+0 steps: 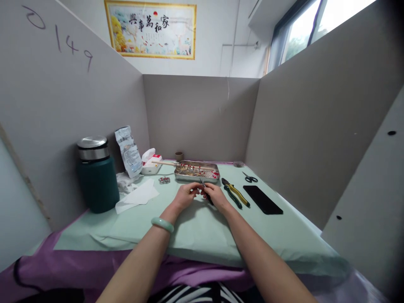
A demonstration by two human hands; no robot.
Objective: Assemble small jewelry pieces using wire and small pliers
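Note:
In front of the metal tray [197, 179], my two hands meet over the pale green cloth. My right hand [216, 196] is closed around small pliers [208, 199] with dark handles; their slim metal tip points up and away from me. My left hand [185, 196], a jade-green bangle on its wrist, is closed in a pinch beside the pliers. Whatever its fingertips hold is too small to make out. Red and gold-coloured small pieces lie in the tray. A little heap of red and silver beads [164, 180] sits to its left.
Yellow-and-green-handled cutters [236, 193], scissors [251, 178] and a black phone [262, 200] lie on the right. A dark green flask [97, 176], a foil pouch [128, 151], a tissue pack [152, 164] and white paper [139, 196] occupy the left. Grey partitions [202, 118] enclose three sides.

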